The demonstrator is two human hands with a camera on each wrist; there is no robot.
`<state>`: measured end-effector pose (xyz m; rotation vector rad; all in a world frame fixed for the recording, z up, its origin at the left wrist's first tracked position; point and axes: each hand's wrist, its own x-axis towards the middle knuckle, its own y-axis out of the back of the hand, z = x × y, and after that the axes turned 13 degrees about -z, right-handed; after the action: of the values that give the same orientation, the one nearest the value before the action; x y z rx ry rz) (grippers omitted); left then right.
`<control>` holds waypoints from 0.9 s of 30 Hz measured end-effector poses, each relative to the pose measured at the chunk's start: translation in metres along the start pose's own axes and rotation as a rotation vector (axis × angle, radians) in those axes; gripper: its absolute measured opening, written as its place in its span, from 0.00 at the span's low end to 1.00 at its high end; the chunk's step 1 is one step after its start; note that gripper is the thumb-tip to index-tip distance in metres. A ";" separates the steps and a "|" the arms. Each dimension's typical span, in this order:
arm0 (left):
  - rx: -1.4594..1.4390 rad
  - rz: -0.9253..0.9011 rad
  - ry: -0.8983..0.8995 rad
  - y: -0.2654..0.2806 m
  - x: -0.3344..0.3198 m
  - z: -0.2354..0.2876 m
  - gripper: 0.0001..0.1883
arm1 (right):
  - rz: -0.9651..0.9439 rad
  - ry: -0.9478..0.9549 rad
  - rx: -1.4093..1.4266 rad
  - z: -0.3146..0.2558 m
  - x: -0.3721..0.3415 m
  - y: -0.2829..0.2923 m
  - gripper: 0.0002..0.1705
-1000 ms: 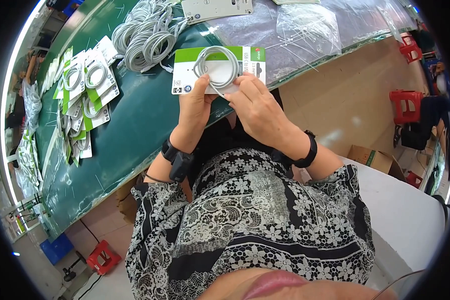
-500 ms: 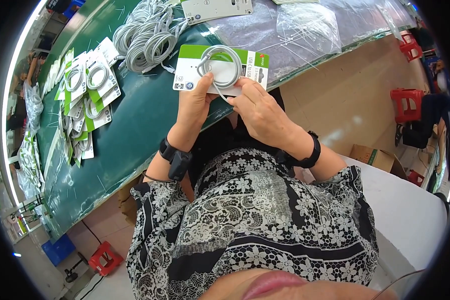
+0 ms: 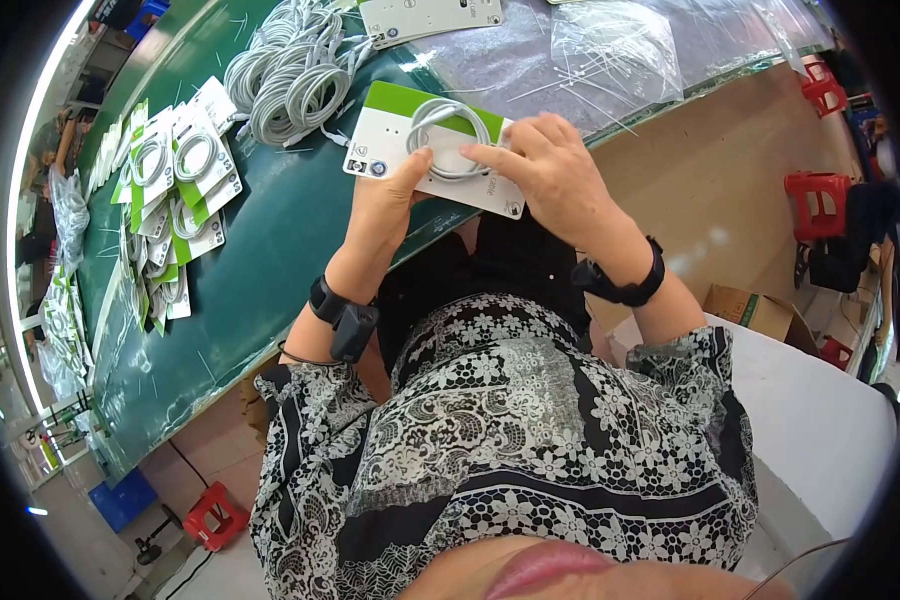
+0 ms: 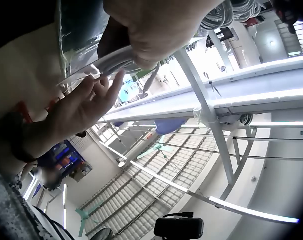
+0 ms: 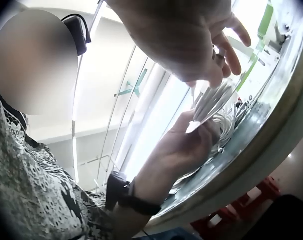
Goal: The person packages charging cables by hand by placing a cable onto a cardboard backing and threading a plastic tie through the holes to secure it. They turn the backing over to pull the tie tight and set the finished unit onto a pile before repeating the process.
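In the head view, my left hand (image 3: 383, 208) holds a green and white packaging card (image 3: 382, 128) by its lower left side, thumb on top. A light grey coiled USB cable (image 3: 450, 104) lies on the card's face. My right hand (image 3: 562, 182) is at the card's right end, its thumb reaching over the coil; it covers the upper right corner. In the right wrist view, the fingers of my right hand (image 5: 191, 40) spread loosely above the coil. The left wrist view shows the card edge-on, with my right hand (image 4: 84, 107) close under its edge.
A heap of coiled cables (image 3: 300, 80) lies on the green table (image 3: 260, 250). Left of it is a pile of carded cables (image 3: 175, 185). More cards (image 3: 430, 20) and a plastic bag (image 3: 620, 45) with thin white ties lie at the back. A red stool (image 3: 817, 205) stands right.
The card has tilted clockwise, its right end now lower. My right hand has moved up and right from the coil's lower edge, where it was pinching a loose cable end. My left hand keeps its hold.
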<state>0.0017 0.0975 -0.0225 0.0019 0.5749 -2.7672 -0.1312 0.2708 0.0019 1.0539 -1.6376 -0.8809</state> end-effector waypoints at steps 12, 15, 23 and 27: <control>-0.430 -0.079 -0.093 -0.033 -0.011 -0.012 0.19 | 0.123 -0.003 0.042 0.000 0.011 -0.010 0.11; -0.358 -0.027 -0.096 -0.029 -0.012 -0.020 0.18 | 0.121 0.027 0.028 -0.004 0.010 -0.019 0.12; -0.173 0.154 -0.110 -0.029 -0.010 -0.032 0.15 | 0.126 0.102 0.013 -0.024 0.014 -0.024 0.20; -0.062 0.206 -0.133 -0.036 -0.013 -0.036 0.14 | 0.201 0.026 0.114 -0.027 0.025 -0.021 0.21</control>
<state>0.0011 0.1467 -0.0409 -0.1281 0.5902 -2.5270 -0.1045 0.2383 -0.0019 0.9536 -1.7542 -0.6460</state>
